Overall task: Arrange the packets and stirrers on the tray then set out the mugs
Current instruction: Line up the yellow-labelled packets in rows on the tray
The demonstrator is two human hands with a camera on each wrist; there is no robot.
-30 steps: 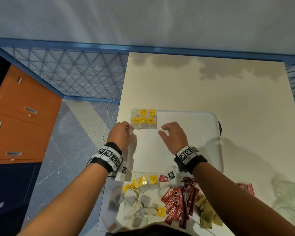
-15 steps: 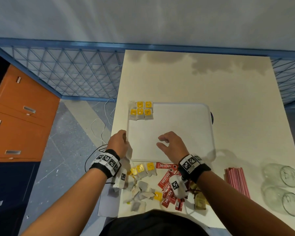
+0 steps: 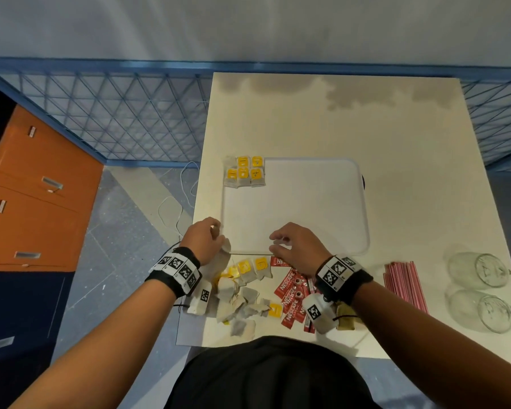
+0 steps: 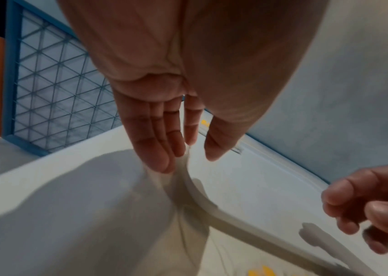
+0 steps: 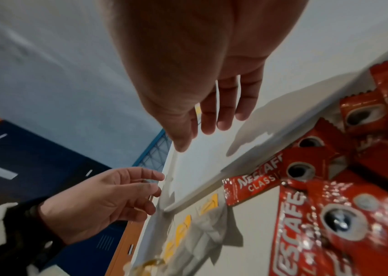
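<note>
The flat white plastic tray [image 3: 307, 208] on the cream desk [image 3: 351, 119] holds yellow-tagged tea bags [image 3: 245, 172] in its far left corner. Left hand [image 3: 202, 239] and right hand [image 3: 297, 249] hang over its near edge, fingers loose, holding nothing. Two clear glass mugs [image 3: 478, 287] lie at the right.

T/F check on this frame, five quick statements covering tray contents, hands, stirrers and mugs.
1. Yellow-tagged tea bags sit at the tray's far left corner. True.
2. The red coffee sachets are already on the tray. False: they lie on the table near the tray's front edge.
3. The right hand grips a sachet. False: its fingers are relaxed and hold nothing.
4. The pink stirrers lie on the table, right of the tray. True.
5. The glass mugs stand upright on the tray. False: they lie on their sides on the table.
</note>
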